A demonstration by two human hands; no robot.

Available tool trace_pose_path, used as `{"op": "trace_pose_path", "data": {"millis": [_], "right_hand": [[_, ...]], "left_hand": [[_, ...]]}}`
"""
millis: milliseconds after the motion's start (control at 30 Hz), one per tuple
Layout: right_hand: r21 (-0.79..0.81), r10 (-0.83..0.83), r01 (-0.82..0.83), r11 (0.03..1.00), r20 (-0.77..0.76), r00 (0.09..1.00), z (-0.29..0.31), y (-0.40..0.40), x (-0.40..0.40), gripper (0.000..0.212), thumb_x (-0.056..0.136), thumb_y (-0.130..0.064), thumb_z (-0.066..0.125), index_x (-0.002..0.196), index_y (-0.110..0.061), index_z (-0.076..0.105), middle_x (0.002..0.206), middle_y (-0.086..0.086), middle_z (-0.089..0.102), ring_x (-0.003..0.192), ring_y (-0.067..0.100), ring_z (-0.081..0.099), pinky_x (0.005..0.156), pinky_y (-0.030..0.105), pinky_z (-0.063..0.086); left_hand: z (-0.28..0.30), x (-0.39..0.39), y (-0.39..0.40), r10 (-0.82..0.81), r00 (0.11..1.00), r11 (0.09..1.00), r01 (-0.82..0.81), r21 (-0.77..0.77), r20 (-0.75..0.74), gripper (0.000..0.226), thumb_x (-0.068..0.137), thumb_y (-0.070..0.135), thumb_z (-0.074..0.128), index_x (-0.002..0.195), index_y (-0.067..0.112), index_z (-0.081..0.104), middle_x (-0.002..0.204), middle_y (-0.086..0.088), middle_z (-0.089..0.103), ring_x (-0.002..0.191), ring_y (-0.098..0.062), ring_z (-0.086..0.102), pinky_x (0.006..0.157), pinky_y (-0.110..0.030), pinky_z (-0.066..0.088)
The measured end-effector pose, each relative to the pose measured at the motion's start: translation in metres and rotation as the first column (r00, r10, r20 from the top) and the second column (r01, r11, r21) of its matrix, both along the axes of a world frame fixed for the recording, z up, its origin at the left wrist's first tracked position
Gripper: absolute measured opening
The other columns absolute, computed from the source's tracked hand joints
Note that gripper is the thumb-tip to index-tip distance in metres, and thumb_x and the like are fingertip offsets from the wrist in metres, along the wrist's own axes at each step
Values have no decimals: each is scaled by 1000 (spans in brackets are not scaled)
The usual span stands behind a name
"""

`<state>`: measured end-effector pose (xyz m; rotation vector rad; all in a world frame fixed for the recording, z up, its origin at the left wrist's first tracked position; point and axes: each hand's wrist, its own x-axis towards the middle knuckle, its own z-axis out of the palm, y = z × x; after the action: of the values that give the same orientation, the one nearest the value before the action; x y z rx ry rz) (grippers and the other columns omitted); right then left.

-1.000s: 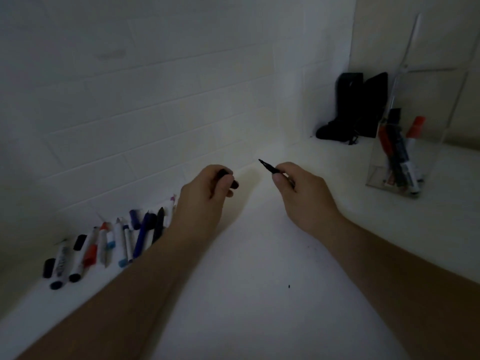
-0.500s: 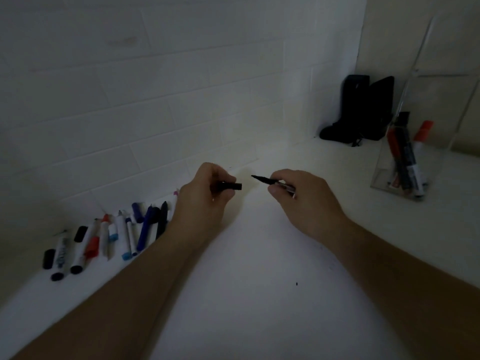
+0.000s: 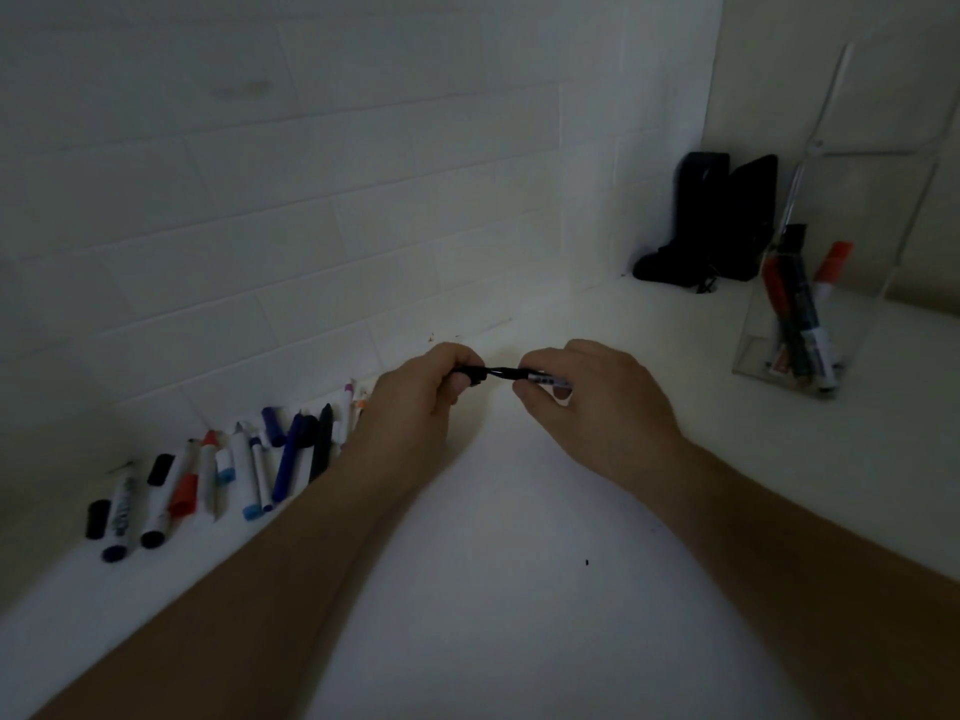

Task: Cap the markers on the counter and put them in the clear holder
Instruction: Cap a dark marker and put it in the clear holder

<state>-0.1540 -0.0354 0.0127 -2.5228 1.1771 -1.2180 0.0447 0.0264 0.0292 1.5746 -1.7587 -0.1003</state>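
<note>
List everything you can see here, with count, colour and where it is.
marker being capped: one, black, held between both hands above the counter
cap: one, black, meeting the marker's tip
loose markers and caps: a dozen or so, black, red, blue, white, purple, in a row along the wall at left
clear holder: one, transparent, right on the counter
markers in holder: about three, black and red-capped
dark objects: black, back corner, unclear what
counter: white
tiled wall: white
left hand: grips cap
right hand: grips marker

Light: you're working in dim light, brightest on the counter (image 3: 519, 511) mid-scene.
Edges: dark at left; wide-angle bending at borders.
Sharpness: slightly soft.
</note>
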Motion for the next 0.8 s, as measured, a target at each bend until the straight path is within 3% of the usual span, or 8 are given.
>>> {"op": "trace_pose_path", "data": {"millis": [100, 200, 333, 467, 567, 700, 800], "right_hand": [[-40, -2, -1, 999, -79, 997, 1, 2, 0, 17, 96, -47, 56, 102, -38, 69, 76, -9, 49, 65, 11, 50, 56, 30, 43], [-106, -21, 5, 994, -153, 988, 3, 3, 0, 20, 95, -45, 56, 107, -38, 70, 79, -9, 49, 67, 14, 49, 56, 29, 40], [-184, -32, -6, 983, -206, 978, 7, 3, 0, 22, 95, -45, 56, 102, -32, 72, 80, -7, 54, 68, 17, 51, 55, 29, 39], [-156, -11, -29, 987, -248, 969, 6, 3, -1, 34, 98, -50, 43, 96, -31, 71, 77, -8, 51, 63, 15, 50, 52, 30, 36], [-149, -8, -29, 988, -242, 970, 7, 4, -1, 31, 101, -48, 44, 95, -31, 70, 77, -7, 54, 63, 13, 50, 52, 30, 36], [-70, 8, -24, 997, -217, 976, 6, 6, -1, 24, 101, -47, 48, 100, -34, 68, 81, -7, 56, 71, 14, 55, 58, 32, 39], [-18, 45, -49, 999, -211, 976, 1, 0, 0, 25, 101, -47, 45, 113, -38, 66, 85, -9, 58, 77, 15, 57, 64, 34, 45]], "left_hand": [[0, -2, 0, -27, 997, 999, 28, -17, 66, 21, 102, 14, 50, 109, 26, 65, 86, 18, 62, 77, -1, 53, 69, -19, 39], [0, -5, -3, -24, 981, 999, 29, -22, 190, 24, 98, 21, 59, 121, 24, 66, 102, 9, 69, 90, -7, 55, 75, -23, 34], [-2, -4, -8, 4, 942, 1000, 2, -18, 334, 27, 98, 38, 53, 109, 21, 71, 88, 1, 71, 83, -21, 59, 73, -32, 37], [-7, -1, -9, -10, 932, 999, 28, -44, 363, 40, 94, 45, 43, 102, 17, 71, 81, -2, 69, 76, -24, 57, 66, -33, 32], [-10, -6, -12, 25, 926, 993, 20, -117, 378, 44, 95, 46, 41, 98, 15, 71, 78, -2, 67, 75, -22, 54, 65, -30, 28], [-13, -8, -13, 17, 927, 992, 32, -124, 375, 53, 93, 49, 31, 97, 14, 70, 76, -3, 66, 73, -23, 54, 65, -31, 30], [-12, -10, -13, 5, 935, 995, 29, -93, 355, 49, 96, 51, 34, 104, 19, 71, 85, 1, 71, 79, -22, 58, 68, -33, 37]]}}
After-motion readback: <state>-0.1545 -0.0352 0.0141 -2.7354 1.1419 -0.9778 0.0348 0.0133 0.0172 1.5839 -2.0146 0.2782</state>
